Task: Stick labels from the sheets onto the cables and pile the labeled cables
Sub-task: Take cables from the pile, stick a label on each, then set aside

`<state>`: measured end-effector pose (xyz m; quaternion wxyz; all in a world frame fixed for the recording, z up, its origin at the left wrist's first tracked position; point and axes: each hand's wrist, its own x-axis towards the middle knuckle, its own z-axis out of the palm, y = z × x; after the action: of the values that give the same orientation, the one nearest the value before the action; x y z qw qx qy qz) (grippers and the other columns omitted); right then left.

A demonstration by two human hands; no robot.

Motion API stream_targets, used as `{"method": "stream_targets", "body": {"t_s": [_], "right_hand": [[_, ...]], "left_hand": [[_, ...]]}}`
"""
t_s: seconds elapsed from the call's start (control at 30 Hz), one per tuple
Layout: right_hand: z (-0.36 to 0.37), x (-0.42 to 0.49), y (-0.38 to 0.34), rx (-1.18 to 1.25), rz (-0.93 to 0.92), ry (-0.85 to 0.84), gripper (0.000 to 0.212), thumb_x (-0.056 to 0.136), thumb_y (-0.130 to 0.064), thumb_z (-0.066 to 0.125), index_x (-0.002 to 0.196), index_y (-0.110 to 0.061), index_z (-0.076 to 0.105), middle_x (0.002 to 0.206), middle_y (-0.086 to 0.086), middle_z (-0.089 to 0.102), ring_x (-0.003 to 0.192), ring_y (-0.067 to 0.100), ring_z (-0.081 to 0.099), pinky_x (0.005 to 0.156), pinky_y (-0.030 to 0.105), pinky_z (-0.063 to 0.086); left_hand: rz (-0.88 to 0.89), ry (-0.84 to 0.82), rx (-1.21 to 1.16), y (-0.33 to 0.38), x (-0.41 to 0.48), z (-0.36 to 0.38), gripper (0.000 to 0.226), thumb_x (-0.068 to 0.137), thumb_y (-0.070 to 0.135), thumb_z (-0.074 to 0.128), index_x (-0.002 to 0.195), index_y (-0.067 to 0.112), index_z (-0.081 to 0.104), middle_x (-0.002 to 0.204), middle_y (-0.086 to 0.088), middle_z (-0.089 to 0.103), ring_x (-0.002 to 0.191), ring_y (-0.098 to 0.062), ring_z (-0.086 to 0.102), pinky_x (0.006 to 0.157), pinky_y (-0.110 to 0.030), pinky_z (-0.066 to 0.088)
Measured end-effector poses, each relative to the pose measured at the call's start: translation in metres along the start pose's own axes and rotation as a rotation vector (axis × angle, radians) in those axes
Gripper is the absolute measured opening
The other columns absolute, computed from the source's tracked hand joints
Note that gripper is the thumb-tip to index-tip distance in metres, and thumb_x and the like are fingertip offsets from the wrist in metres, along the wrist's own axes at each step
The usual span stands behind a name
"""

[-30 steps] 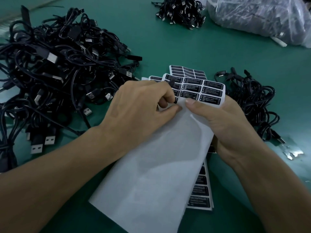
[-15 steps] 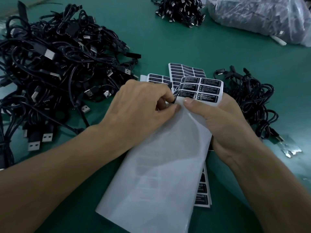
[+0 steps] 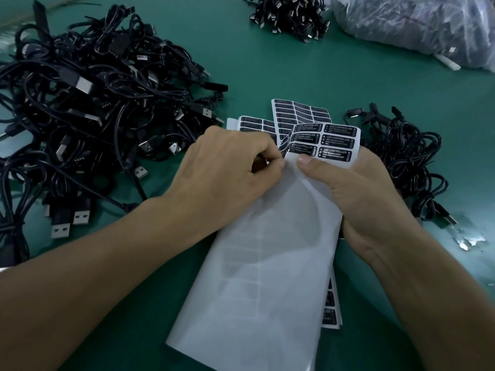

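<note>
Close up, a white sheet (image 3: 262,263) droops toward the green table (image 3: 267,70). The right hand (image 3: 361,194) grips its top edge under the thumb. The left hand (image 3: 227,170) pinches a black label (image 3: 285,149) there, partly lifted. Just beyond lie spare sheets (image 3: 300,113). Cables (image 3: 93,116) heap at left, a smaller tangle (image 3: 401,156) at right, and a bag (image 3: 415,25) sits farthest.

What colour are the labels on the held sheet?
The labels are black with white print, seen in the head view.
</note>
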<state>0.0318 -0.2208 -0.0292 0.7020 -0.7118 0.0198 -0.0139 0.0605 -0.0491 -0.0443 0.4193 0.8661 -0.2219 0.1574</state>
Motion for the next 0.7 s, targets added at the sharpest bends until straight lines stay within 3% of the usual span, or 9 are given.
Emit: {"method": "stream_targets", "body": {"t_s": [0.37, 0.5, 0.63, 0.7], "right_hand": [[0.0, 0.002, 0.003, -0.016, 0.011, 0.025, 0.02, 0.089, -0.001, 0.066, 0.107, -0.01, 0.071, 0.095, 0.003, 0.077, 0.087, 0.019, 0.075, 0.071, 0.029, 0.06], [0.001, 0.002, 0.001, -0.023, -0.011, 0.089, 0.028, 0.082, -0.001, 0.073, 0.106, -0.015, 0.069, 0.094, -0.002, 0.077, 0.083, 0.013, 0.075, 0.066, 0.024, 0.059], [0.005, 0.001, 0.009, -0.333, -0.073, 0.197, 0.046, 0.073, -0.014, 0.084, 0.107, -0.031, 0.058, 0.096, -0.02, 0.07, 0.085, -0.001, 0.068, 0.072, 0.025, 0.057], [0.008, -0.001, 0.012, -0.517, -0.103, 0.223, 0.062, 0.07, -0.024, 0.087, 0.119, -0.037, 0.05, 0.098, -0.029, 0.063, 0.092, -0.008, 0.061, 0.077, 0.018, 0.05]], "left_hand": [[0.012, 0.053, -0.009, -0.005, 0.0, 0.0, 0.014, 0.091, 0.023, 0.066, 0.08, 0.02, 0.074, 0.064, 0.011, 0.067, 0.059, -0.007, 0.062, 0.059, -0.034, 0.054], [-0.026, 0.175, -0.076, -0.006, 0.004, -0.002, 0.015, 0.09, 0.018, 0.064, 0.077, 0.016, 0.071, 0.061, 0.015, 0.061, 0.054, -0.002, 0.055, 0.054, -0.013, 0.042], [-0.067, 0.325, -0.261, -0.005, 0.008, -0.005, 0.018, 0.092, 0.015, 0.062, 0.074, 0.018, 0.068, 0.058, 0.014, 0.059, 0.048, -0.004, 0.052, 0.051, -0.02, 0.043], [-0.067, 0.314, -0.285, -0.003, 0.007, -0.006, 0.018, 0.092, 0.017, 0.062, 0.075, 0.019, 0.068, 0.058, 0.011, 0.061, 0.048, -0.008, 0.053, 0.049, -0.026, 0.046]]}}
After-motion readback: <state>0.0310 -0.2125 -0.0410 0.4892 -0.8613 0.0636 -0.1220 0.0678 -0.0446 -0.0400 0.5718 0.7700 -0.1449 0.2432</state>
